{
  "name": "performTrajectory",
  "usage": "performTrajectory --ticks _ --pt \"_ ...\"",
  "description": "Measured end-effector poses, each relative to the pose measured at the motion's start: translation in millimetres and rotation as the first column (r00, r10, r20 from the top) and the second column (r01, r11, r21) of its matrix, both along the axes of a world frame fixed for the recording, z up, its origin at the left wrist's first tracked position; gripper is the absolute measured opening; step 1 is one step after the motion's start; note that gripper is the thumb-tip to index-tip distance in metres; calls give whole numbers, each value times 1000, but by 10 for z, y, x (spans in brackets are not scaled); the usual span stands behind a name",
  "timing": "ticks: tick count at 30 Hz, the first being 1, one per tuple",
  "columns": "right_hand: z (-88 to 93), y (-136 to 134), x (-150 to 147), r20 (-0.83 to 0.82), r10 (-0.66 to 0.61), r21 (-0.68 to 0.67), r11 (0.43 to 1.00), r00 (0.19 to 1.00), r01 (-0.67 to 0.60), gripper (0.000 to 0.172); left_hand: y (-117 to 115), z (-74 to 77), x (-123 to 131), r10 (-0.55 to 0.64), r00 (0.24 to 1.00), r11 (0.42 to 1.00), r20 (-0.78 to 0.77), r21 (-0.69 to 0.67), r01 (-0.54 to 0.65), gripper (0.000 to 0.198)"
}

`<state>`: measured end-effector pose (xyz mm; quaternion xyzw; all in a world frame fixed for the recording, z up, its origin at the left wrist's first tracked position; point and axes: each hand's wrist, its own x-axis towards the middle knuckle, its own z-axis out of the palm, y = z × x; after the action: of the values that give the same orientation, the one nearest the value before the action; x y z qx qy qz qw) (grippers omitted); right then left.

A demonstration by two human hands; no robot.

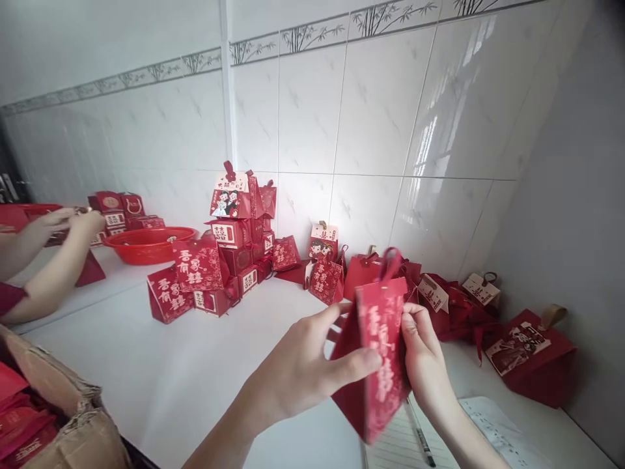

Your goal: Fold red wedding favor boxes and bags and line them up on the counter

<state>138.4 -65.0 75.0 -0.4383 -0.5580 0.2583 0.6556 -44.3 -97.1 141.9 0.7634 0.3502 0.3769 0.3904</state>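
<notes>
Holding a red gift box [383,365] up in both hands, the person works above the near edge of the white surface [195,371], right of its middle. The left hand [305,365] comes in from the box's left: its thumb presses flat across the gold-lettered panel, about halfway up, while the other fingers spread behind the upper left side, partly hidden from me. The right hand [424,345] grips the opposite border near the top, thumb and curled forefinger pinched together there. The box stands tilted between them, its ribbon loop [392,262] rising clear above all the fingers, its lower point hanging below them, a little blurred.

Under it, at the surface's near edge, lies a lined notebook [385,449] with a pen [420,436] on it; a loose written sheet [498,426] is just beside, toward the right corner. Finished-looking boxes [534,355] line the back edge into the far right corner, and a stack of boxes [237,234] rises left of them. Farther left sit a red basin [146,251] and a co-worker's hands [83,225]. A torn carton [83,436] of red packaging fills the near left corner.
</notes>
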Motion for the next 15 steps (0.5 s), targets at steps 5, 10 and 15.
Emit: performTrajectory --ticks 5,10,15 --pt "78 -111 -52 102 110 -89 991 989 -101 38 0 -359 -87 177 983 978 43 -116 -171 29" --pt "161 -254 -79 270 282 -111 959 921 -261 34 -86 -512 -197 226 959 964 172 -178 -195 30" --pt "190 -406 -98 378 153 83 977 913 -198 30 -177 -477 -331 248 951 966 184 -125 -228 25"
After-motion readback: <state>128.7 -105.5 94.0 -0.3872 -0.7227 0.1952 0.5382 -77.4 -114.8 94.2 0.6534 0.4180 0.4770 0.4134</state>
